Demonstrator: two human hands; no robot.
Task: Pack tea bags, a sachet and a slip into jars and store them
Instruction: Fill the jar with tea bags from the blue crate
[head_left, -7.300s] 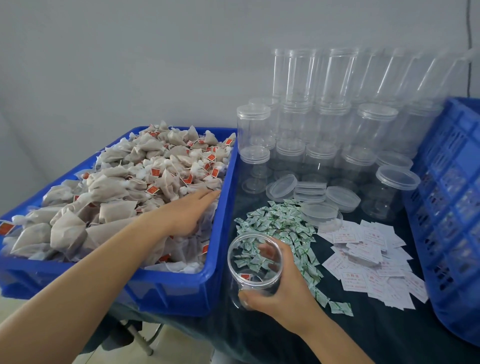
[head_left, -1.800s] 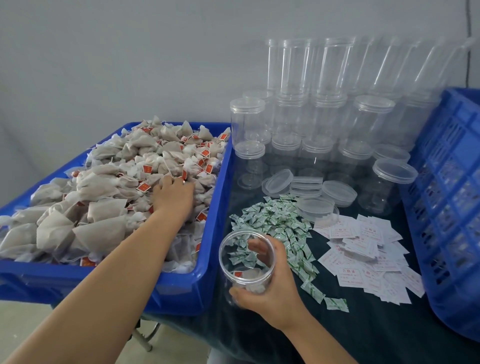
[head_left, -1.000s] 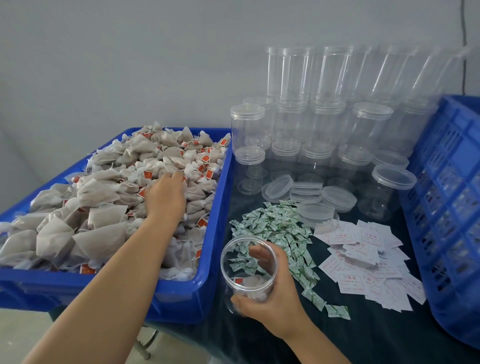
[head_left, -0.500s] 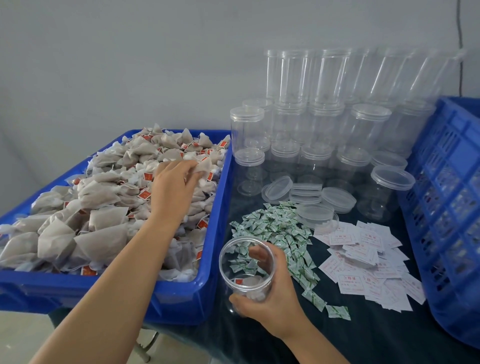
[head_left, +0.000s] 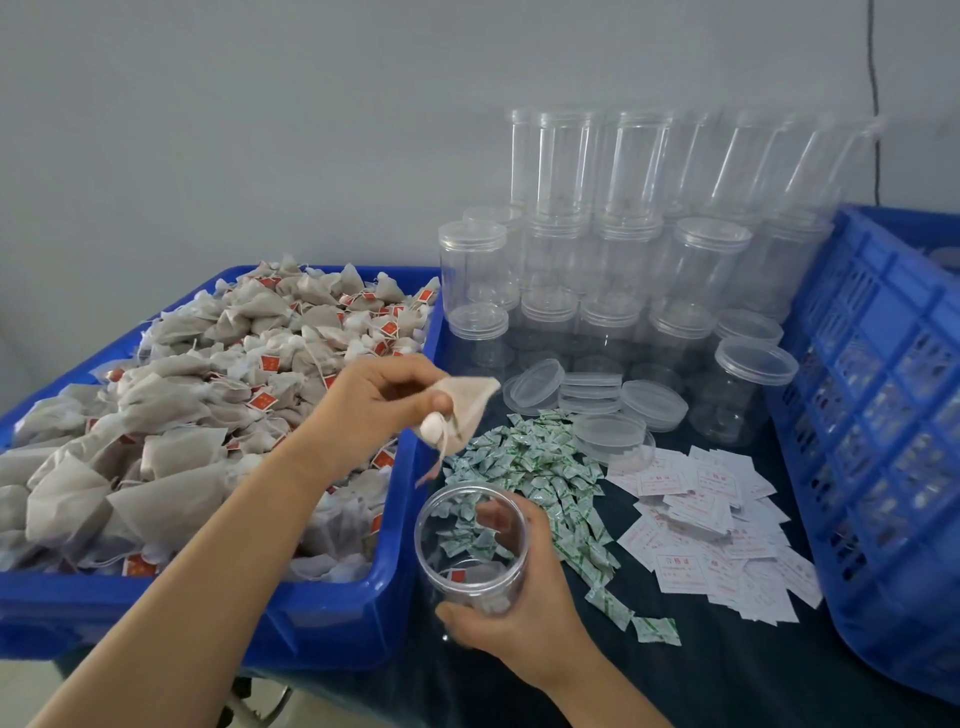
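At the near edge of the dark table (head_left: 727, 670), the right hand (head_left: 524, 631) grips an open clear jar (head_left: 470, 545) from its right side, with the fingers curled around the wall and visible through the plastic. The jar is tilted with its mouth toward the camera, and at its bottom lies at least one tea bag with a red tag. Just above the jar mouth, the left hand (head_left: 371, 402) pinches one tea bag (head_left: 465, 410) between thumb and fingers; the bag hangs in the air over the right rim of the blue bin (head_left: 322, 618), and its string dangles down toward the jar. The bin stands on the left and is heaped with tea bags (head_left: 208, 415), many with small red tags. Right of the jar, a pile of green-and-white sachets (head_left: 540, 478) is spread on the table, and further right lies a pile of white slips (head_left: 711, 530) with red print. Beyond the sachets, several loose clear lids (head_left: 597, 400) are stacked or leaning. Further back stand many empty clear jars (head_left: 613, 270), in rows and stacked in tiers against the grey wall (head_left: 260, 130). At the right edge, a blue slotted crate (head_left: 883, 426) stands on the table.
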